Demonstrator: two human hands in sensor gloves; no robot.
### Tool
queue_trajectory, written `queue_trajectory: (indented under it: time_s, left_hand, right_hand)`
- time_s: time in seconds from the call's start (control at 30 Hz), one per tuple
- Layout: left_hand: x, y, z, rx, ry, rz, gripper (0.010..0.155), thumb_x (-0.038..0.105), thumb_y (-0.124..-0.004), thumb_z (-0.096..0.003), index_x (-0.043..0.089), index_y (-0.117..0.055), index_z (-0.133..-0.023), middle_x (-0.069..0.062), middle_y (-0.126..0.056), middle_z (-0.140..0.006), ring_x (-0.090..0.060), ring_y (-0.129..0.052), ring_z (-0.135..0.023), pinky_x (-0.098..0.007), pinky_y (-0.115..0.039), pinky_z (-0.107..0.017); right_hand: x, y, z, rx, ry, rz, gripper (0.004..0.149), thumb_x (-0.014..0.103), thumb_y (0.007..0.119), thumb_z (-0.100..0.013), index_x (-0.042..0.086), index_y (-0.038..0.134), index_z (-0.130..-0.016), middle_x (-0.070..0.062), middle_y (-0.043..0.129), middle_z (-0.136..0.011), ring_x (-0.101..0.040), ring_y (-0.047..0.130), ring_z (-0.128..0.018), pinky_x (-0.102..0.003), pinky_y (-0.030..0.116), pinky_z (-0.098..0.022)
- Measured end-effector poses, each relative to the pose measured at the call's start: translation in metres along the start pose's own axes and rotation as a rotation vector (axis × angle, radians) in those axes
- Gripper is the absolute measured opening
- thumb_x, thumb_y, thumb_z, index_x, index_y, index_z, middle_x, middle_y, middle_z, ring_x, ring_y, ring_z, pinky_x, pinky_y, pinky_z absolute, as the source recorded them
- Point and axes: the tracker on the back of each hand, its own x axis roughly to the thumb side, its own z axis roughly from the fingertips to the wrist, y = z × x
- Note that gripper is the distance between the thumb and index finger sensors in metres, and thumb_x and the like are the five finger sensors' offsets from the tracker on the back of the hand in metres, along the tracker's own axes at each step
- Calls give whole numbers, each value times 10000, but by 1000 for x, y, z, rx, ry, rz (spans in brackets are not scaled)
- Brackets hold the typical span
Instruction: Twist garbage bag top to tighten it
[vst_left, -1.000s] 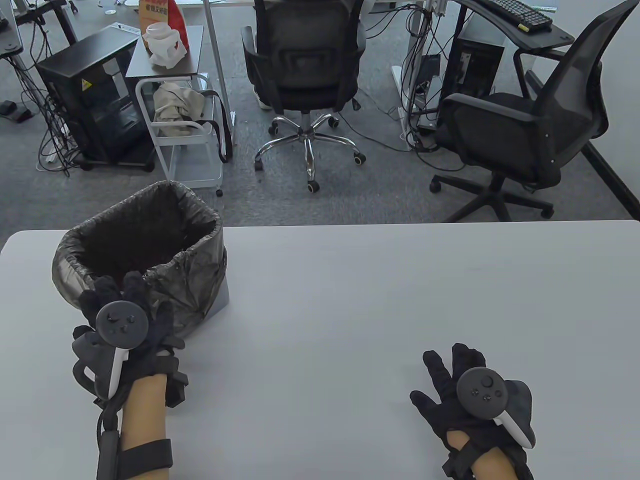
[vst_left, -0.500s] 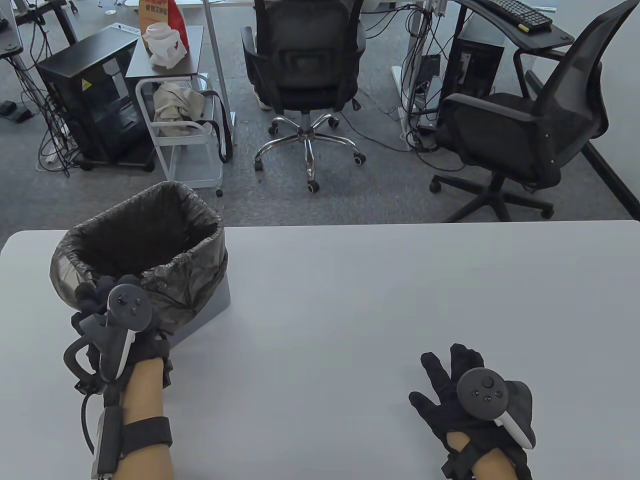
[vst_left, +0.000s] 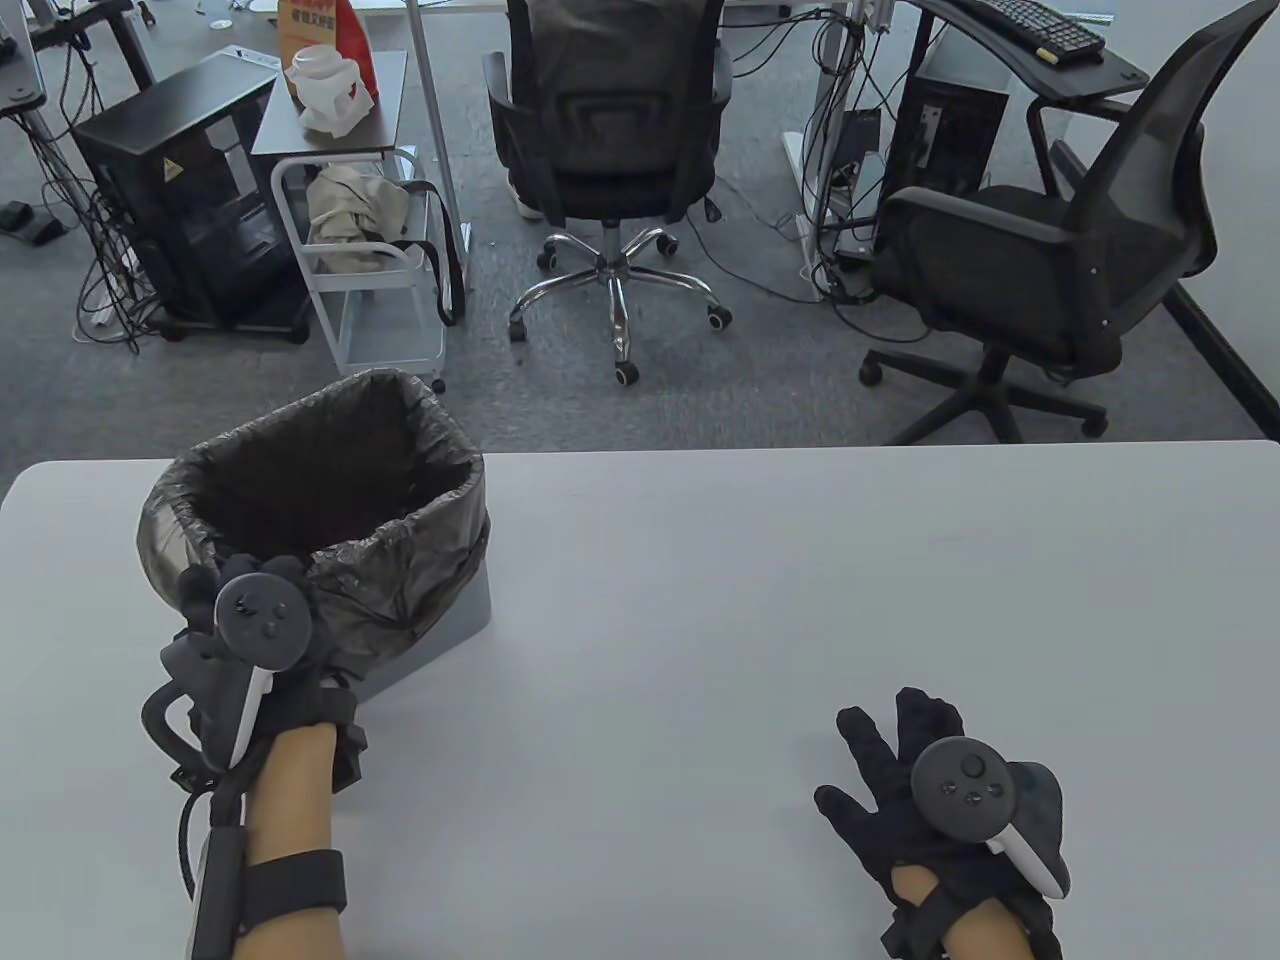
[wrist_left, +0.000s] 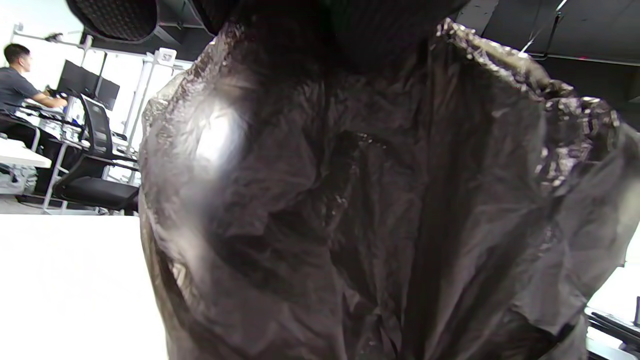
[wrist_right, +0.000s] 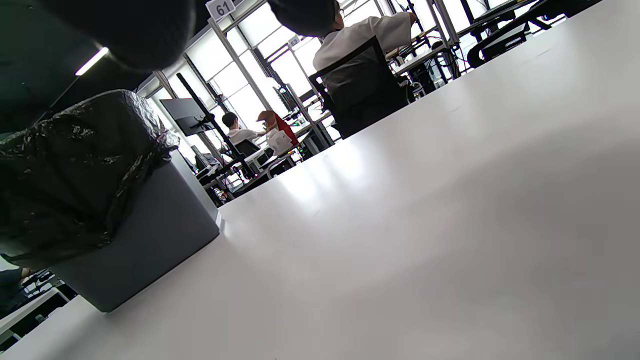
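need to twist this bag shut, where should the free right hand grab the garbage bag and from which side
Probably the folded-over cuff of the garbage bag on its near right edge, coming from the right across the table. There the plastic hangs loose and crinkled over the bin, so it bunches easily. The left hand is already at the near left rim, and the right hand lies flat, apart from it.

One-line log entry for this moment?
left hand: grips garbage bag at near rim | right hand: flat on table | bag top: untwisted
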Motion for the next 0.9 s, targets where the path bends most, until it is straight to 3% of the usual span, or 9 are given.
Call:
queue_trajectory:
  time_s: [0.53,0.9]
  left_hand:
    - [77,-19,35,-85,-202,79,465,382,-715,-476,332,-734,-938,63,-577,-1094,-376,-399,-1067,-689,-544,-670]
    - [140,-34,73,-154,-444,126,467,395,-718,-479,342,-735,-943,61,-587,-1096,-379,-399,-1075,-697,-530,-678]
  right_hand:
    - [0,-1,1,-3,7,-2,788,593,740,-396,220,473,-1038,-200,85,-1016,-548,75,-891,-754,110,-526]
    - [-1,-2,1,-4,13,-1,788,592,741,-396,224,471,-1038,-199,83,-1016,-547,72,-891,-754,107,-526]
